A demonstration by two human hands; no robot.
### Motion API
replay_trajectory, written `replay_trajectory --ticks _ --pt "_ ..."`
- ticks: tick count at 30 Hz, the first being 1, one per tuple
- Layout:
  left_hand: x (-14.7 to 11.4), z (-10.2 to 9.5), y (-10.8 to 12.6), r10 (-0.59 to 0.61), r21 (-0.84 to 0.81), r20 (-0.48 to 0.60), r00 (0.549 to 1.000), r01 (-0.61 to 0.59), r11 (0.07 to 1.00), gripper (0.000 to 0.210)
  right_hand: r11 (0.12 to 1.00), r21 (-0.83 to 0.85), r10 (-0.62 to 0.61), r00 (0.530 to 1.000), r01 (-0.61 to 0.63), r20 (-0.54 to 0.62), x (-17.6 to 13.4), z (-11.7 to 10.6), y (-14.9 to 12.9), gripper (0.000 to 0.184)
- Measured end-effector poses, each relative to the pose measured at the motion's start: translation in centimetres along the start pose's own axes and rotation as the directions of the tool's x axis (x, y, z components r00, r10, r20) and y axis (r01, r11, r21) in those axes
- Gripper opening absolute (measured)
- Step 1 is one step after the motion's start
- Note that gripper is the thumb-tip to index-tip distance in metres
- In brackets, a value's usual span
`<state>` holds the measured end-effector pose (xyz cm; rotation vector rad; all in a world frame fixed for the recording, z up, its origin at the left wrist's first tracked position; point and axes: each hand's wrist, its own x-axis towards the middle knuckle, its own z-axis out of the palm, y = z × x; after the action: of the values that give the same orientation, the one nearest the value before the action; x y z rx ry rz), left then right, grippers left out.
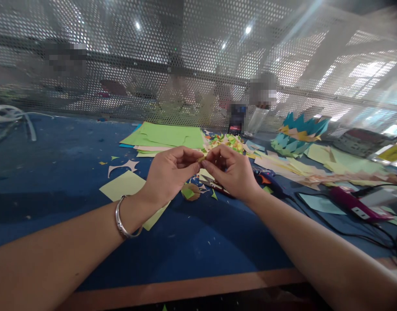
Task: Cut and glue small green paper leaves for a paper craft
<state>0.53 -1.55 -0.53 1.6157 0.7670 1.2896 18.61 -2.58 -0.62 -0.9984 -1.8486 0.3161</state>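
Observation:
Both hands meet above the middle of the blue table, fingertips almost touching. A small yellowish piece of paper is pinched between them. My left hand, with a silver bangle at its wrist, is closed on the piece from the left. From the right, the thumb and forefinger of my right hand are closed on it too. Much of the piece is hidden by the fingers. Below the hands lie a round brown disc and some green scraps. A pale yellow-green sheet rests partly under my left forearm.
Behind the hands lie stacked green sheets and a heap of small paper curls. To the right are a blue glue gun, a magenta power strip with black cables, and a teal paper crown. A perforated metal screen stands behind.

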Motion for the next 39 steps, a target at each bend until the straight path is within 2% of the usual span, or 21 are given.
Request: replay_trajectory --ticks 6,18,27,34,37,39 --pt "-0.06 -0.01 0.21 0.018 0.083 -0.001 1.000 -0.017 0.996 0.021 0.999 0.034 0.007 1.000 -0.007 0.005 0.00 0.11 -0.26 0.010" --pt "0.10 -0.01 -0.45 0.024 -0.043 -0.027 0.999 -0.025 0.999 0.022 0.997 0.075 0.024 1.000 -0.025 0.007 0.03 -0.02 -0.04 0.012" --pt "0.18 0.08 -0.34 0.052 -0.039 -0.035 0.998 -0.054 0.998 0.020 0.995 0.095 0.026 1.000 -0.025 -0.010 0.13 -0.04 0.02 0.012" --pt "0.13 -0.09 -0.56 0.073 0.007 -0.027 0.997 -0.073 0.997 0.019 0.988 0.147 0.040 0.999 -0.044 0.028 0.08 -0.03 -0.12 0.009" --pt "0.12 0.10 -0.45 0.017 -0.089 -0.041 0.999 -0.021 0.996 0.028 0.986 0.163 0.035 0.999 -0.041 0.038 0.08 -0.01 -0.15 0.009" --pt "0.15 0.29 -0.25 -0.083 -0.181 -0.041 0.996 0.075 0.981 0.029 0.984 0.175 0.036 0.998 -0.044 0.046 0.11 -0.02 -0.14 0.010"
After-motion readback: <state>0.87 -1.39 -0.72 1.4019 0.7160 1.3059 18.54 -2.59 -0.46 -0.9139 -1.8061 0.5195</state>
